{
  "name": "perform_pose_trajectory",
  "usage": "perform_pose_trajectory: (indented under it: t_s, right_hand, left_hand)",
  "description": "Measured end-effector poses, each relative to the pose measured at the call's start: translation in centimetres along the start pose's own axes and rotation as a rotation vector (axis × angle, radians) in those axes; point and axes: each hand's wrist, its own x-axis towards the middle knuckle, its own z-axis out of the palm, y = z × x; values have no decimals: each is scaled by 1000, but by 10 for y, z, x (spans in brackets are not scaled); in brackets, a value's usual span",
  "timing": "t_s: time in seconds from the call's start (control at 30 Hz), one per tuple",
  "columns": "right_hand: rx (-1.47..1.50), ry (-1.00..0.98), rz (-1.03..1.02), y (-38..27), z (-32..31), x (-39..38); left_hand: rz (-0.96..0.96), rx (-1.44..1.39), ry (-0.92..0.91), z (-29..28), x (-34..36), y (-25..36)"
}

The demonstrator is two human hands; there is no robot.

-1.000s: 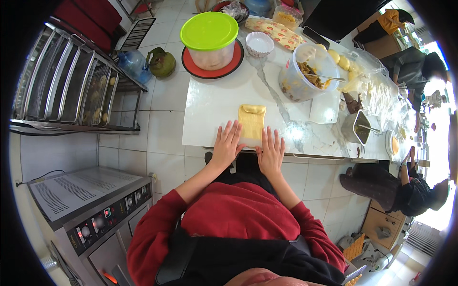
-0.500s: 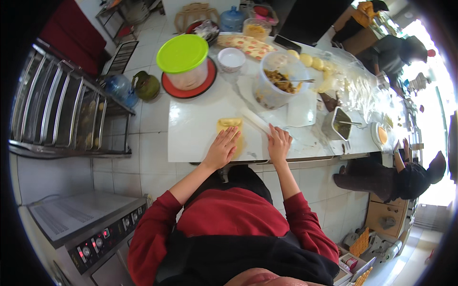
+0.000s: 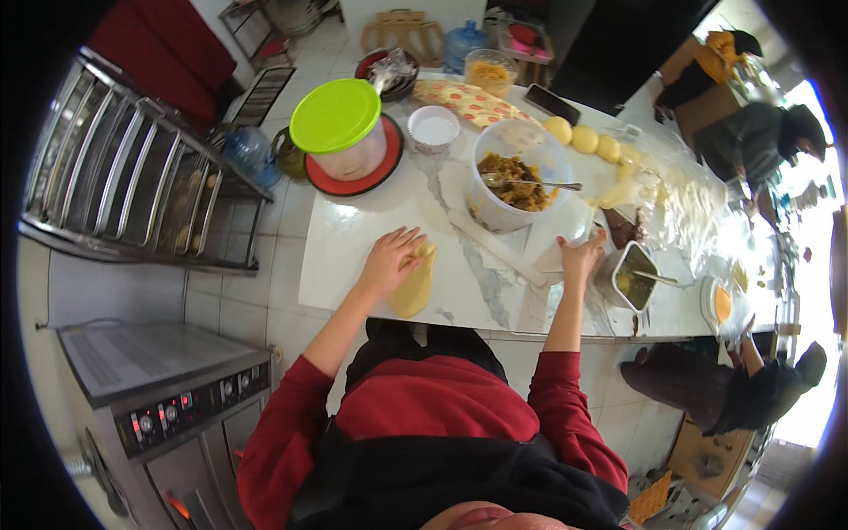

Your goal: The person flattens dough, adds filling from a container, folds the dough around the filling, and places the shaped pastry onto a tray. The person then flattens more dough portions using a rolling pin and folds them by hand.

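Note:
My left hand (image 3: 389, 262) rests on the upper left part of a pale yellow piece of dough (image 3: 412, 290), its fingers stretched out. The dough is long and flat, narrowing toward the table's front edge; my fingers hide some of its top. My right hand (image 3: 579, 257) is over a white board (image 3: 549, 240), with thumb and forefinger apart and nothing visible between them. Close to its right stands a square metal container (image 3: 617, 281) with a spoon in it. A white rolling pin (image 3: 496, 247) lies slantwise between my hands, touched by neither.
A clear tub (image 3: 523, 212) of brown filling with a spoon stands beyond the rolling pin. Farther back are a green-lidded container (image 3: 340, 128), paper cups (image 3: 433, 129), dough balls (image 3: 585, 139) and plastic sheeting (image 3: 680, 194). A metal rack (image 3: 132, 177) is left; another person (image 3: 707, 380) works at right.
My right hand has left the rolling pin and moved right to the board's edge. My left hand has shifted to the dough's left side; the dough looks narrower. The view has shifted.

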Motion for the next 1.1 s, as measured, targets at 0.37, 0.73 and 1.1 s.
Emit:
perform_pose_trajectory:
  t_s: [0.37, 0.73, 1.1]
  right_hand:
    - [222, 159, -103, -20, -23, -7]
    - [1289, 283, -17, -54, -89, -146]
    - [445, -256, -120, -129, -66, -231]
  left_hand:
    - [-58, -389, 92, 11, 2, -15]
    - [-45, -289, -10, 18, 3, -15]
    - [78, -556, 139, 12, -7, -53]
